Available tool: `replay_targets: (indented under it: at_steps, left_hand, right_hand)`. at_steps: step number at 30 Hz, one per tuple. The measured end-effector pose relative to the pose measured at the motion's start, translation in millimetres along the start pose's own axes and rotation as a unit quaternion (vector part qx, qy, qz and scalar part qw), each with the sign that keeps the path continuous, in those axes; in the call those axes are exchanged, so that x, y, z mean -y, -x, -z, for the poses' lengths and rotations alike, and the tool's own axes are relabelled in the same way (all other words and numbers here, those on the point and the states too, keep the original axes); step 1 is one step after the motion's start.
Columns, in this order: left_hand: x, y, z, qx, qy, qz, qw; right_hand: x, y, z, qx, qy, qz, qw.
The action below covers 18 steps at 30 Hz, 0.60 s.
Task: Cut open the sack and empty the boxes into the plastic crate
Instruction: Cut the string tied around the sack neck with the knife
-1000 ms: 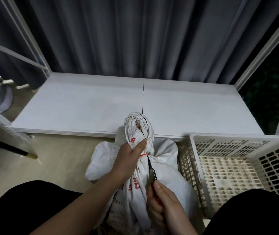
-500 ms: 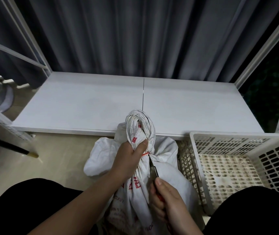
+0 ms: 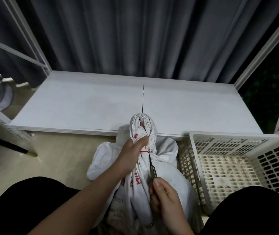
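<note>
A white woven sack (image 3: 165, 173) with red print stands on the floor between my knees. Its neck is bunched and tied with a thin red string (image 3: 144, 151). My left hand (image 3: 132, 153) grips the bunched neck just above the string. My right hand (image 3: 165, 195) holds a small blade tool (image 3: 153, 170), its tip touching the neck at the string. A white perforated plastic crate (image 3: 276, 141) sits to the right of the sack, with nothing in it. The boxes are hidden inside the sack.
A low white platform (image 3: 84, 106) lies beyond the sack, backed by grey curtains (image 3: 135, 36). White frame bars stand at both sides. A dark rod with a brass tip (image 3: 8, 145) lies on the floor at left. My black-clad knees fill the bottom corners.
The blade tip has stayed at the string while my right hand shifted slightly. The sack top has lifted a little toward the platform.
</note>
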<state>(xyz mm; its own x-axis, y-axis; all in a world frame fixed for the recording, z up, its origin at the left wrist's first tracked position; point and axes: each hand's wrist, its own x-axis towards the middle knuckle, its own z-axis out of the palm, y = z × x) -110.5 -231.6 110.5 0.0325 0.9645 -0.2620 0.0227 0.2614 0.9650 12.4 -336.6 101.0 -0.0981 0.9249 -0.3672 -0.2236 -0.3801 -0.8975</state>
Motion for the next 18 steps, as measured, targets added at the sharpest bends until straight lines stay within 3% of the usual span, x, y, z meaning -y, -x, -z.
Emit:
replay_targets:
  at_steps: [18]
  left_hand:
    - [2.7, -4.6, 12.2, -0.004, -0.249, -0.106, 0.963]
  right_hand:
    - [-3.0, 5.4, -2.4, 0.019, -0.114, -0.119, 0.986]
